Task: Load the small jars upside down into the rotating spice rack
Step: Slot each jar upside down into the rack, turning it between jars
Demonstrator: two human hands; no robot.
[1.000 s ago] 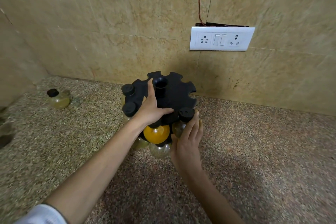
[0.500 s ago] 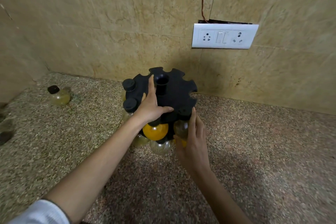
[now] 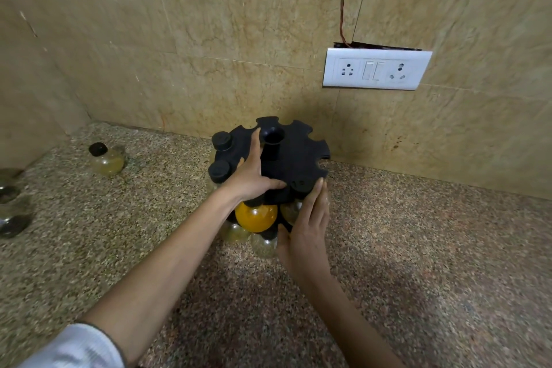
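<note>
My left hand (image 3: 254, 178) lies flat and open on top of the black spice rack (image 3: 294, 158), with my thumb out to the side, and it holds the rack so it does not spin. My right hand (image 3: 304, 236) is at the front of the rack with the fingers straight up, pressed against a small jar (image 3: 291, 210) that sits in a slot there; the fingers are spread loose around it, not squeezed tight. The black cap (image 3: 301, 185) of that jar pokes up just by my fingertips. I think this jar is almost in, so the best thing is to push it in slow and straight until it sits snug, and to keep my left hand heavy on top so the slot stays where it is. Next to it hangs a jar of yellow powder (image 3: 256, 216), and two more caps (image 3: 221, 140) stick up on the left side. Some slots at the back and right look empty. More jars hang lower down. One jar with a black cap (image 3: 107, 158) waits on the speckled counter (image 3: 418, 248) well to the left, near the wall, and I guess that one goes in next
</note>
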